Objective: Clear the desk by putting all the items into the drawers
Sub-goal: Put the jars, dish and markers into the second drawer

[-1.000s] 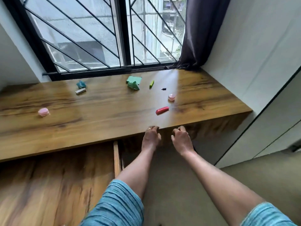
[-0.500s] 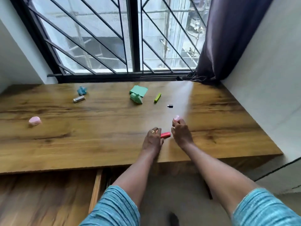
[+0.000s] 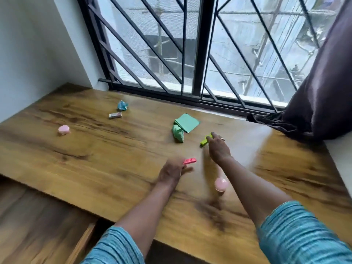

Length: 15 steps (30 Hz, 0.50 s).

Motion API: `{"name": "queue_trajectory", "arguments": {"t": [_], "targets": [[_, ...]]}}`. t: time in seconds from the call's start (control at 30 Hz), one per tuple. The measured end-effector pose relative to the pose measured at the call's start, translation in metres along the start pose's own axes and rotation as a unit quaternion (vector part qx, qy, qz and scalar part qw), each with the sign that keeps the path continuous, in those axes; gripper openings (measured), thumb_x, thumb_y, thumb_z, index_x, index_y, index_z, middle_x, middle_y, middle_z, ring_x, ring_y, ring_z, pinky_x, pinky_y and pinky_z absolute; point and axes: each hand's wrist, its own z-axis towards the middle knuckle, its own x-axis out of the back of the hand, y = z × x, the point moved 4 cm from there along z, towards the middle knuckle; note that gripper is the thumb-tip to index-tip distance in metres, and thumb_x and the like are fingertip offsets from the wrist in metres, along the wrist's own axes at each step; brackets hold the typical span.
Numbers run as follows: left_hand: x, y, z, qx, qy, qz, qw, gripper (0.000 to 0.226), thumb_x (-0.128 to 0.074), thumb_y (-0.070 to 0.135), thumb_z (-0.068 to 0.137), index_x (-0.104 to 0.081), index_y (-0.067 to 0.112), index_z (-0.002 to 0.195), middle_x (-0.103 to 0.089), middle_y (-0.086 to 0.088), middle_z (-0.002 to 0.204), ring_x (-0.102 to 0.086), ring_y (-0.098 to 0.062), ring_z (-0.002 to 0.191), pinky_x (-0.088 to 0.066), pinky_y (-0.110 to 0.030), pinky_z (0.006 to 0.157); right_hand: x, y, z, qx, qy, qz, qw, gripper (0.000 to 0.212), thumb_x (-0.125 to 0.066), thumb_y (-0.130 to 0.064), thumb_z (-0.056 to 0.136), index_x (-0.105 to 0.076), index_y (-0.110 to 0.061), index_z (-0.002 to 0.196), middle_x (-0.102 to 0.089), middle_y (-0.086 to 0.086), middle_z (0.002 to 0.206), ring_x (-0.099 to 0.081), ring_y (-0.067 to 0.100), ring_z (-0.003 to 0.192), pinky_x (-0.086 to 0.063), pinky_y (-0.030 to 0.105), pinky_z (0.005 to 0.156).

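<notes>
My left hand (image 3: 172, 172) is blurred and pinches a red bar (image 3: 189, 161) just above the wooden desk (image 3: 106, 161). Farther back, my right hand (image 3: 217, 147) has its thumb and fingertips closed on one end of a yellow-green bar (image 3: 204, 141) that lies on the desk. A pink round item (image 3: 221, 184) sits between my forearms. A green pad (image 3: 187, 122) and a crumpled green piece (image 3: 178, 136) lie left of my right hand.
A second pink round item (image 3: 63, 129), a small silver bar (image 3: 115, 115) and a crumpled blue piece (image 3: 122, 105) lie at the desk's left. An open drawer's edge (image 3: 83, 241) shows below the front edge. A barred window and a dark curtain (image 3: 320, 103) stand behind.
The view moved closer over the desk. My left hand took hold of the red bar. My right hand left the pink round item and reached forward to the yellow-green bar.
</notes>
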Motion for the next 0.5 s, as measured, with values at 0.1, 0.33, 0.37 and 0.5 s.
{"name": "queue_trajectory", "arguments": {"t": [0.1,0.33,0.37,0.5], "targets": [[-0.002,-0.013,0.004,0.038,-0.01,0.012,0.999,0.038,-0.046,0.026,0.098,-0.054,0.008,0.13,-0.058,-0.016,0.123,-0.055,-0.033,0.112,-0.043,-0.035,0.094,-0.008,0.001,0.017,0.014,-0.022,-0.014,1.0,0.042,-0.029,0.004,0.094,-0.05,-0.01,0.128,-0.041,0.015,0.135,-0.04,0.036,0.125,-0.048,0.043,0.095],[0.004,-0.027,-0.001,0.084,-0.002,0.019,0.996,0.036,-0.041,0.024,0.101,-0.051,0.011,0.133,-0.058,-0.015,0.126,-0.055,-0.029,0.115,-0.045,-0.034,0.092,-0.016,-0.016,0.016,0.05,-0.003,-0.082,0.995,0.032,-0.035,-0.003,0.096,-0.058,-0.007,0.117,-0.057,0.013,0.117,-0.053,0.031,0.112,-0.048,0.037,0.086],[0.003,-0.031,-0.002,0.096,-0.001,0.012,0.995,0.036,-0.039,0.024,0.101,-0.051,0.012,0.133,-0.057,-0.014,0.127,-0.054,-0.028,0.116,-0.044,-0.034,0.092,-0.014,-0.02,0.014,0.067,0.007,-0.103,0.992,0.032,-0.034,-0.005,0.097,-0.059,-0.008,0.116,-0.058,0.011,0.116,-0.053,0.03,0.11,-0.047,0.036,0.083],[0.011,-0.045,-0.02,0.15,0.011,-0.005,0.989,0.037,-0.037,0.03,0.101,-0.057,0.011,0.126,-0.06,-0.011,0.125,-0.055,-0.028,0.116,-0.044,-0.031,0.093,-0.01,-0.041,-0.006,0.096,0.012,-0.138,0.986,0.028,-0.035,-0.01,0.098,-0.056,-0.011,0.117,-0.06,0.011,0.114,-0.056,0.031,0.107,-0.044,0.037,0.083]]}}
